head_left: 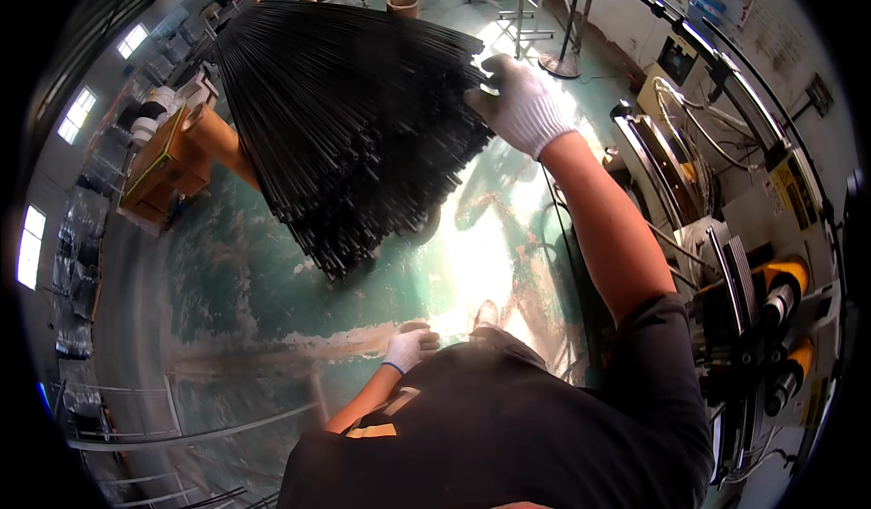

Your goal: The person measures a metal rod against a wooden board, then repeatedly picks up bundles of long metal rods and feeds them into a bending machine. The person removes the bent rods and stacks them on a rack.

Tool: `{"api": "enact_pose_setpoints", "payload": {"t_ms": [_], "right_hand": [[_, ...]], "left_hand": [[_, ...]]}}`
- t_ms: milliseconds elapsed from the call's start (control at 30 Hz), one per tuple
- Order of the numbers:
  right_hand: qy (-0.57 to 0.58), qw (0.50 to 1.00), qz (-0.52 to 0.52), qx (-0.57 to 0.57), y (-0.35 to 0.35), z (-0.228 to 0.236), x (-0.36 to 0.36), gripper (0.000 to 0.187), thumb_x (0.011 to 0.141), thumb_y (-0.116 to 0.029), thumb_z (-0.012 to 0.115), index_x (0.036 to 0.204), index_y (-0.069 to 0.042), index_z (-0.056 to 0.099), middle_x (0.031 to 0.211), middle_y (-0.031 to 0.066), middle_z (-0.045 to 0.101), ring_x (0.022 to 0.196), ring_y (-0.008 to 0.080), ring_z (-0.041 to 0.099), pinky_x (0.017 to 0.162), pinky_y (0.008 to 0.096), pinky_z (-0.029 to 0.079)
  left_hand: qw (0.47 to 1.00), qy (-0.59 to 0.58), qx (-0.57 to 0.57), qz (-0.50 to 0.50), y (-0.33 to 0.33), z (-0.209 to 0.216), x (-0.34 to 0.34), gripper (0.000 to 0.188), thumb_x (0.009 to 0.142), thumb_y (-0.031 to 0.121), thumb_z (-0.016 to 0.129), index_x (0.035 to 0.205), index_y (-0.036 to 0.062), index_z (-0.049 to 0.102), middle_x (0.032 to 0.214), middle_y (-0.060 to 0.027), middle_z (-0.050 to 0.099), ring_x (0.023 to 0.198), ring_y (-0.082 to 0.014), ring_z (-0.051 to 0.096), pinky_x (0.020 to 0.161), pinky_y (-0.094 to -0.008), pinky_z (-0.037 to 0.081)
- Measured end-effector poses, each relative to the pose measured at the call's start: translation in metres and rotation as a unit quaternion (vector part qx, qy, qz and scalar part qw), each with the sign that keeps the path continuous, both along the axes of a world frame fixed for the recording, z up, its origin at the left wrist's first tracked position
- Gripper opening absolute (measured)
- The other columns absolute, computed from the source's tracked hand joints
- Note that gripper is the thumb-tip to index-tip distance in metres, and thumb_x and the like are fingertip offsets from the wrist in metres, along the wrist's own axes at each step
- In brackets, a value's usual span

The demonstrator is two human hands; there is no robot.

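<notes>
A large bundle of long, thin black rods (318, 101) fans toward me, its uneven cut ends facing my side. My right hand (524, 105), in a white knit glove, reaches forward to the bundle's right edge. Its thumb and fingers are bent but apart, right by the rod ends; I cannot make out a rod between them. Low in front of my body is my left hand (411, 347), gloved in white with a blue cuff edge. Its fingers are loosely apart and it holds nothing that I can see.
Brown cylindrical posts (218, 141) stand along the bundle's left side, near a brown box (168, 169). To my right is a machine (689, 173) with hoses and rails. A metal stand (560, 63) is at the back. A metal railing (190, 437) curves at lower left.
</notes>
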State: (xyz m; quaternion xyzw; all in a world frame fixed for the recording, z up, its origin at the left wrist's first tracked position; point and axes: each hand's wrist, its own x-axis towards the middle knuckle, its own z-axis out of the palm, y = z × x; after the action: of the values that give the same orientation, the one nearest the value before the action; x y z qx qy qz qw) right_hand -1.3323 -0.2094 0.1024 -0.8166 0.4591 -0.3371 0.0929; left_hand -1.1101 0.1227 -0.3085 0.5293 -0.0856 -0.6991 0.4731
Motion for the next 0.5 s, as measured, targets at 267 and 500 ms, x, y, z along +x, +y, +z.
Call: {"api": "enact_pose_setpoints", "payload": {"t_ms": [267, 500], "right_hand": [[0.337, 0.941, -0.021, 0.005, -0.161, 0.025, 0.129, 0.048, 0.094, -0.047, 0.071, 0.119, -0.007, 0.078, 0.121, 0.0148, 0.077, 0.113, 0.0324, 0.074, 0.094, 0.044, 0.059], [0.342, 0.937, 0.021, 0.07, -0.176, 0.033, 0.158, 0.037, 0.091, -0.029, 0.067, 0.12, -0.008, 0.078, 0.123, 0.0165, 0.076, 0.115, 0.0332, 0.073, 0.094, 0.0454, 0.059]], "left_hand": [[0.98, -0.106, -0.001, 0.166, -0.1, 0.108, -0.017, 0.027, 0.097, 0.011, 0.065, 0.121, -0.0008, 0.062, 0.103, -0.0186, 0.074, 0.085, -0.0286, 0.073, 0.075, -0.0379, 0.061], [0.992, -0.034, 0.046, 0.113, -0.122, 0.076, 0.006, 0.025, 0.096, 0.012, 0.067, 0.118, 0.0001, 0.063, 0.097, -0.0164, 0.074, 0.076, -0.0266, 0.07, 0.068, -0.0364, 0.059]]}}
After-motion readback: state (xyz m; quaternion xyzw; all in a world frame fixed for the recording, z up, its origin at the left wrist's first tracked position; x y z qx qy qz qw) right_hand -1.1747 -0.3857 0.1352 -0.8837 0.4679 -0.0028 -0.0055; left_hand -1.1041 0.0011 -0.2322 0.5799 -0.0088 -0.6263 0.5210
